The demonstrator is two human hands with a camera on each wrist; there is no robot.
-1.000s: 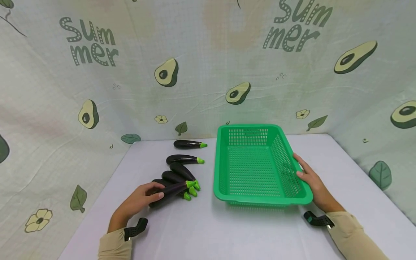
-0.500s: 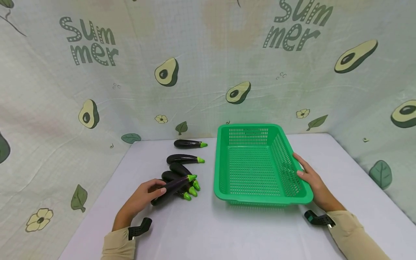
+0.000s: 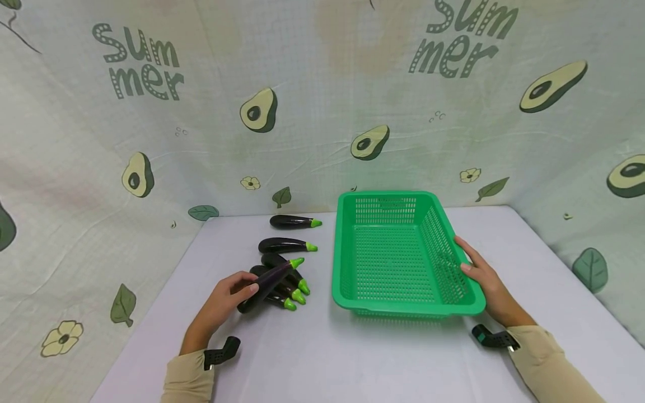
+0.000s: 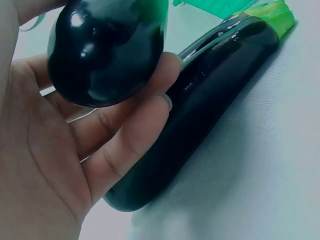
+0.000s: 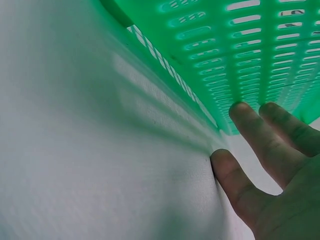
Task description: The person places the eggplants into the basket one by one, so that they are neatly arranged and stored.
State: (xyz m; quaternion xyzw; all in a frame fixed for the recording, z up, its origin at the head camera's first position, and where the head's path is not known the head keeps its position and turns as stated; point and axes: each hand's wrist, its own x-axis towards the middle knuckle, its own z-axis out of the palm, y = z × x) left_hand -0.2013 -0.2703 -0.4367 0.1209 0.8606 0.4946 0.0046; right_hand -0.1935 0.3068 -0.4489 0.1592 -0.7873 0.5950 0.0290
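Note:
My left hand [image 3: 225, 299] grips a dark purple eggplant [image 3: 269, 285] between thumb and fingers, its green stem end pointing up and right. In the left wrist view, the held eggplant's rounded end [image 4: 105, 55] is raised over another eggplant [image 4: 215, 95] lying on the cloth. Beneath it in the head view, several eggplants [image 3: 289, 292] lie close together, partly hidden. My right hand [image 3: 491, 288] holds the right side of a green plastic basket [image 3: 408, 310], thumb at the rim. From the right wrist, the fingers [image 5: 267, 147] show against its slotted outer wall.
Two more eggplants lie farther back, one near the middle [image 3: 284, 245] and one at the table's back edge [image 3: 292, 222]. A white cloth covers the table [image 3: 312, 358]. Behind hangs a printed curtain [image 3: 312, 84] with avocado pictures.
My left hand has moved up and slightly right with the eggplant, whose stem end now tips higher over the pile. My right hand and the basket stay in place.

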